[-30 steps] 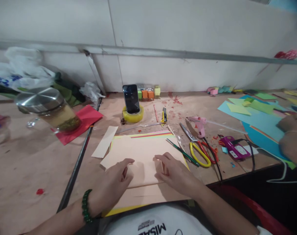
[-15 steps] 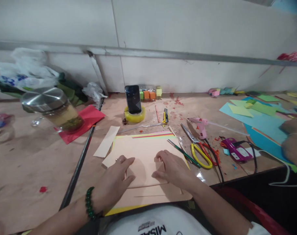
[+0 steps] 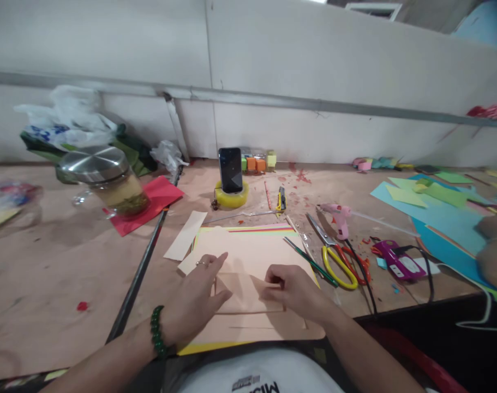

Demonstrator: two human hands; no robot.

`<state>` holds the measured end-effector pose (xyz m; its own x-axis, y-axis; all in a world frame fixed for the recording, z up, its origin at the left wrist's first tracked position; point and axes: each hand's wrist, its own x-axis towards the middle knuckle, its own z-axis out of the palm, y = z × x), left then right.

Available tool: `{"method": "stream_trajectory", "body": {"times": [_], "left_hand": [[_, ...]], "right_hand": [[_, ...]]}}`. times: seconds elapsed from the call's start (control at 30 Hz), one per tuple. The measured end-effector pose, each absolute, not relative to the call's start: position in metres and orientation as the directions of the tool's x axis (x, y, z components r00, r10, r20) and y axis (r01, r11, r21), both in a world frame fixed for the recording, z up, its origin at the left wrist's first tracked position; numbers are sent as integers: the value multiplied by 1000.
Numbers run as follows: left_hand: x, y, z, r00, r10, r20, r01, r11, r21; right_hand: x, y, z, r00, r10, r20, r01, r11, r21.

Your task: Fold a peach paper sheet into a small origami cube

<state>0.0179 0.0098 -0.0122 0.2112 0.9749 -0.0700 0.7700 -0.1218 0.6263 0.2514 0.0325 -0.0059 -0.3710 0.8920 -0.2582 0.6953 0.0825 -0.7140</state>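
A peach paper piece [image 3: 245,297] lies in front of me on a stack of coloured paper sheets [image 3: 252,240], whose top sheet is the same peach colour. At the piece's left edge rests my left hand [image 3: 199,289], thumb and forefinger apart. My right hand [image 3: 295,289] has its fingers curled, pinching the piece near its right edge; the fingertips are partly hidden. A green pen-like stick [image 3: 309,261] lies across the stack's right side. Left of the stack is a loose peach strip [image 3: 186,236].
Scissors [image 3: 334,256], a pink glue gun [image 3: 338,215] and a purple device [image 3: 399,261] with a cord lie to the right. A phone [image 3: 231,170] stands in a tape roll [image 3: 232,196]. A glass jar [image 3: 121,191] stands left. Another person's hand [image 3: 493,245] is at far right.
The view has shifted slightly, so things sit further right and a little lower. My right hand's fingers have curled in more tightly at the paper. My left hand stays at the left edge.
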Motion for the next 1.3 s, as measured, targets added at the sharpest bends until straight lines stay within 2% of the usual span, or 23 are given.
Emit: {"method": "stream_trajectory", "body": {"times": [0.13, 0.2, 0.37, 0.57, 0.77, 1.0, 1.3], "left_hand": [[20, 12, -4, 116, 980, -160, 636, 51, 770], [22, 13, 1, 115, 970, -215, 540, 120, 833], [24, 17, 5, 110, 975, -193, 316, 150, 937], [23, 16, 1, 101, 971, -219, 212, 194, 958], [21, 14, 5, 73, 979, -188, 205, 170, 964], [19, 19, 9, 87, 980, -178, 214, 156, 964], [18, 17, 5, 55, 981, -188, 158, 177, 971]], "right_hand": [[260, 27, -16, -362, 905, -222, 511, -7, -860], [262, 25, -16, -344, 912, -222, 471, -37, -882], [262, 22, -13, -299, 934, -193, 408, -58, -911], [264, 22, -12, -292, 948, -122, 396, 4, -918], [265, 20, -10, -272, 962, -6, 382, 102, -919], [264, 18, -12, -196, 978, 69, 329, 132, -935], [265, 16, -14, -112, 973, 202, 355, 229, -906]]}}
